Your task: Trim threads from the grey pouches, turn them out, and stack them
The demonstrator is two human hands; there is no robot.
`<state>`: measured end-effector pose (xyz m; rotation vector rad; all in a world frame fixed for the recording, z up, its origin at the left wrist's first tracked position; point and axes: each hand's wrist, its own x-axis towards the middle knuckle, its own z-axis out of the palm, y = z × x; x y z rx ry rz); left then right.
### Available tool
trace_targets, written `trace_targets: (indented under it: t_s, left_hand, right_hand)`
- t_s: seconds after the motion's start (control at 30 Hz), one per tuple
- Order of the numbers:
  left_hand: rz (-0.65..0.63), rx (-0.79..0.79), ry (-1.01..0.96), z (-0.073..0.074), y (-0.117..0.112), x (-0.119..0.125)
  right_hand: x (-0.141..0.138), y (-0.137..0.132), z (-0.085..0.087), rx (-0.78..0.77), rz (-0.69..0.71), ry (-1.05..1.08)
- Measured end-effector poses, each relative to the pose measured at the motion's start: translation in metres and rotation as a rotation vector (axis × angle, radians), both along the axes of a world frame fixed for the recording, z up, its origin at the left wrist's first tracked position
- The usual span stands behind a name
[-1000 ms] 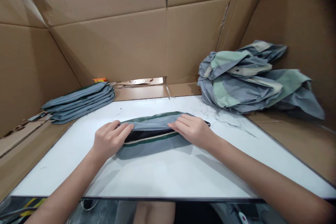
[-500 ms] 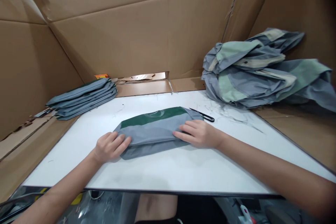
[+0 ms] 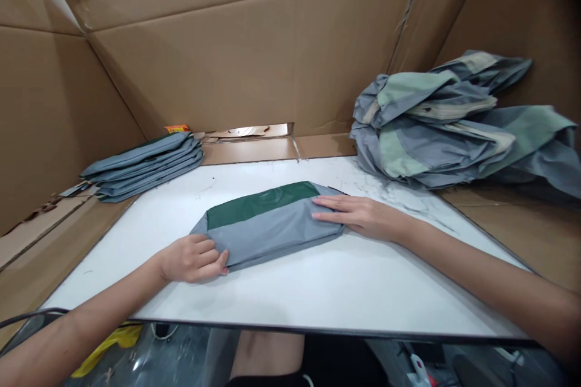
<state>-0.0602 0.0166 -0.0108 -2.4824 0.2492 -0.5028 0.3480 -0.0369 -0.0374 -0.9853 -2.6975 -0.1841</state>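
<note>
Head view: how is the left hand (image 3: 193, 259) placed?

"Its fingers curl closed on the near left corner of a grey cloth bag (image 3: 267, 224) with a green band."

"And the right hand (image 3: 363, 217)?"

"Open, fingers straight and slightly parted, resting on the bag's right end."

"Where does the bag lie?"

"Flat and a little slanted, mid-way across a white table (image 3: 299, 296), left end nearer the person. A wide white strip runs between it and the dark front edge."

"What bounds that room?"

"Far left, a stack of flat grey cloth (image 3: 145, 166); far right, a rumpled grey-and-green heap (image 3: 422, 127), well apart from the bag. Cardboard walls (image 3: 195, 66) stand behind and on both sides."
</note>
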Motion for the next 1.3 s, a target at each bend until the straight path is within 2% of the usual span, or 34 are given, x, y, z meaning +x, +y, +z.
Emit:
trace_targets:
  t_s: [0.1, 0.3, 0.4, 0.53, 0.73, 0.8, 0.9, 1.13, 1.3]
  left_hand:
    - [-0.024, -0.021, 0.028, -0.001, 0.002, -0.001]
    - [-0.013, -0.054, 0.07, 0.002, 0.0, 0.0]
    - [-0.01, -0.065, 0.09, 0.002, -0.001, 0.001]
    - [-0.023, -0.064, 0.094, 0.001, 0.001, 0.0]
    - [-0.041, -0.078, 0.103, 0.002, 0.002, 0.0]
    - [-0.042, -0.082, 0.108, 0.002, 0.002, 0.0]
    - [-0.022, -0.093, 0.123, 0.0, 0.001, -0.002]
    - [0.157, -0.191, 0.158, -0.007, 0.002, -0.003]
    - [0.276, -0.288, 0.2, -0.005, -0.003, 0.0]
  right_hand:
    - [0.002, 0.004, -0.007, -0.092, -0.091, 0.209]
    - [-0.001, 0.017, -0.012, -0.241, -0.142, 0.484]
    - [0.002, 0.016, -0.004, -0.309, -0.123, 0.412]
    - [0.008, 0.01, 0.005, -0.288, -0.17, 0.227]
    - [0.011, 0.016, -0.009, -0.304, -0.128, 0.278]
    - [0.011, 0.018, -0.015, -0.25, -0.121, 0.311]
    - [0.011, 0.016, -0.018, -0.076, -0.08, 0.303]
    - [0.0, -0.002, 0.0, 0.257, -0.003, -0.033]
    - [-0.021, -0.01, 0.006, 0.311, 0.198, -0.024]
